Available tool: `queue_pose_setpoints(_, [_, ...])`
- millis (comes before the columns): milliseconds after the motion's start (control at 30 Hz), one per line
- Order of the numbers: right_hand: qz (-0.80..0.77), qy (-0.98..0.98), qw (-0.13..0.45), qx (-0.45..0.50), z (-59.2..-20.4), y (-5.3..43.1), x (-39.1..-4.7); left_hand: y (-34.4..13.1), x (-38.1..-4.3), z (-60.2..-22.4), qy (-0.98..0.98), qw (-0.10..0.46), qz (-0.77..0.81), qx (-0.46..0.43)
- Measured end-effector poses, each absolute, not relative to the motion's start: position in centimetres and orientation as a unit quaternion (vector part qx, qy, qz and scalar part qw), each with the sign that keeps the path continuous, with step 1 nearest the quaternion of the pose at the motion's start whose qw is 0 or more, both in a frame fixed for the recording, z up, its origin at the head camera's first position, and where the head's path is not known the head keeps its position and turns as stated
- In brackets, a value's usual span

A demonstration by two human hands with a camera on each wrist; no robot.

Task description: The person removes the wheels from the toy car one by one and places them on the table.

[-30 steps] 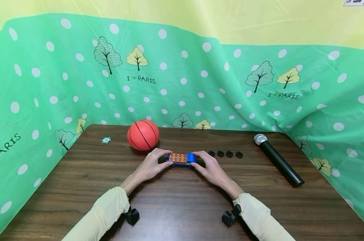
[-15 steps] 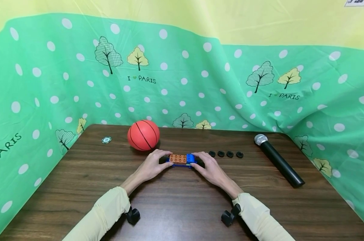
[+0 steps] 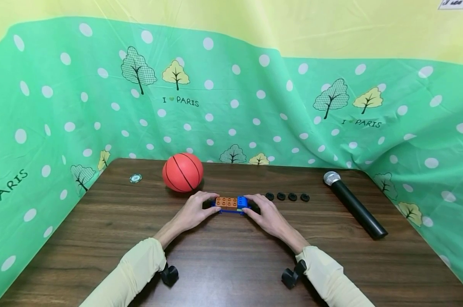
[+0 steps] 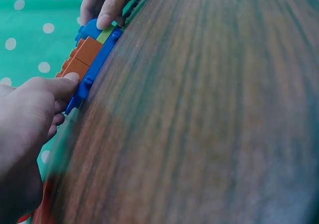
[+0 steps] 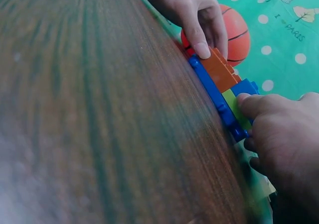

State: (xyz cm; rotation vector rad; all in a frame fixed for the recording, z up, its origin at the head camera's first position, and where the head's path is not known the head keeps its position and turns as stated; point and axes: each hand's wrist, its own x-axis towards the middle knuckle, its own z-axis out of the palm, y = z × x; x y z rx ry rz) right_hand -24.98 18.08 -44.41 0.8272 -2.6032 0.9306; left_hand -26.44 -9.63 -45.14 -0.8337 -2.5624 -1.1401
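A toy-brick car [image 3: 231, 211] with a long blue base rests on the table between both hands. Orange bricks [image 3: 226, 202] cover its left part. At the right end a blue brick [image 3: 242, 202] sits over a lime-green brick [image 5: 234, 106]. My left hand [image 3: 194, 209] pinches the orange end, thumb on the near side and fingers behind. At the other end my right hand [image 3: 268, 214] grips the blue and green bricks, its thumb in front. The far-side fingers are partly hidden in the wrist views.
Behind the left hand stands a small red basketball [image 3: 183, 172]. A poker chip [image 3: 135, 178] lies further left. Several small black wheels [image 3: 281, 196] line up right of the car. A black microphone [image 3: 356, 207] lies at the right; a green curtain [image 3: 231, 106] hangs behind the table.
Both hands keep their hold on the toy-brick car, which stays in place. Only a very slight shift of the head view shows.
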Motion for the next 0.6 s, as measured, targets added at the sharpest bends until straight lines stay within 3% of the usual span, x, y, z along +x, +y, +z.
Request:
queue_pose_setpoints(267, [0.329, -0.899, 0.113, 0.265, -44.2, 18.3, -24.9, -9.3, -26.2, -44.9, -0.876, 0.080, -0.399, -0.258])
queue_pose_setpoints(600, [0.334, -0.902, 0.118, 0.248, -43.9, 19.3, -24.1, -9.6, -24.8, -44.3, -0.866, 0.133, -0.394, -0.278])
